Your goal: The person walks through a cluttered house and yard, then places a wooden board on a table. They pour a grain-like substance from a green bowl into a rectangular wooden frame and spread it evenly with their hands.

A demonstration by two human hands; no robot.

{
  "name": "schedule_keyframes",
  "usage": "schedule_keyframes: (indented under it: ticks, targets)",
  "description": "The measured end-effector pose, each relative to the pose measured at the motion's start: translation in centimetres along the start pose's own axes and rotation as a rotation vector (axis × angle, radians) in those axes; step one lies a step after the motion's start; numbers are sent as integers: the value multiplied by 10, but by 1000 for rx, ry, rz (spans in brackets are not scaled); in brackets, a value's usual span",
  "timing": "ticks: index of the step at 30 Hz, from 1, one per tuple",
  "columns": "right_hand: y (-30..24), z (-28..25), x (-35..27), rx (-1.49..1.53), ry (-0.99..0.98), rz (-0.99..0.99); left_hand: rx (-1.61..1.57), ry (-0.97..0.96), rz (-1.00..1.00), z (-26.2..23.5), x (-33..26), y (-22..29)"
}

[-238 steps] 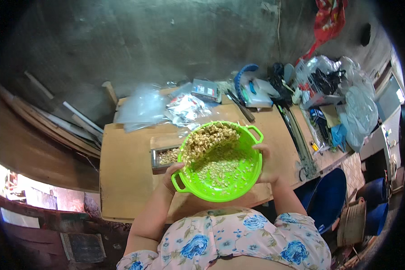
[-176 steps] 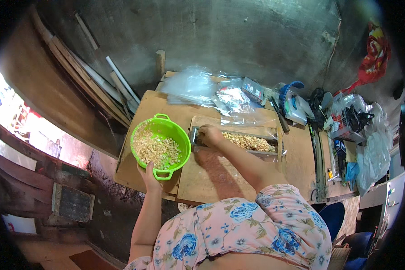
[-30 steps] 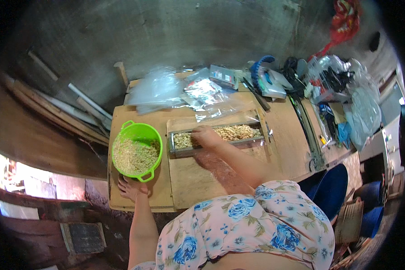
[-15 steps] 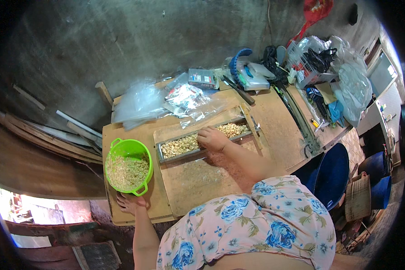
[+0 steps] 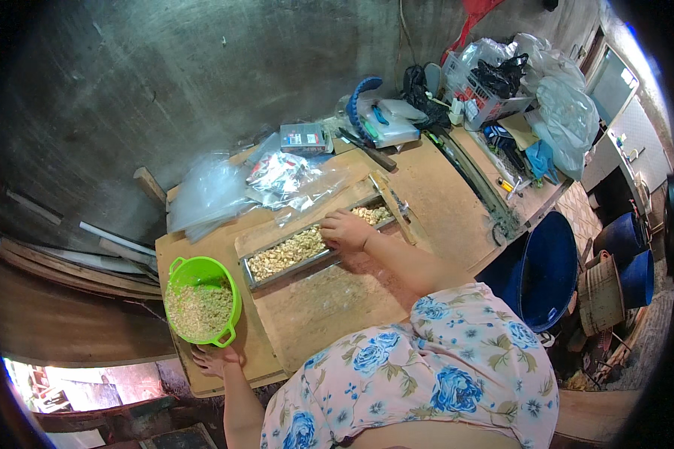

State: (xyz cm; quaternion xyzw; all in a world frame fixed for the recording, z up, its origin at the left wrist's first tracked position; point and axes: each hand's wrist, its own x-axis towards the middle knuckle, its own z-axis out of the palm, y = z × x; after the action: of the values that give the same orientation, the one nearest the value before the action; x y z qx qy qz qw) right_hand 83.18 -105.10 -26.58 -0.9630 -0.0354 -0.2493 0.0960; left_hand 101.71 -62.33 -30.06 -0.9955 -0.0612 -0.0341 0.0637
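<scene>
Under the right hand (image 5: 344,230), pale chopped nuts (image 5: 288,251) fill a long metal tray (image 5: 256,282).

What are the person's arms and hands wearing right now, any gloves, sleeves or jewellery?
Both hands are bare: no gloves on the left hand or the right hand. The forearms are uncovered too. The sleeves are short, of a pale floral garment with blue flowers. Any jewellery is too small to tell.
</scene>
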Motion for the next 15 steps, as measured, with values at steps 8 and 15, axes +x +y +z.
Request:
schedule_keyframes:
  ticks: [8,15]
  targets:
    - [44,-25,-33,48,-5,34,-26,-48,-32,-17,-5,6]
    - [24,-38,-23,22,-16,53,-7,-7,-35,-5,-2,4]
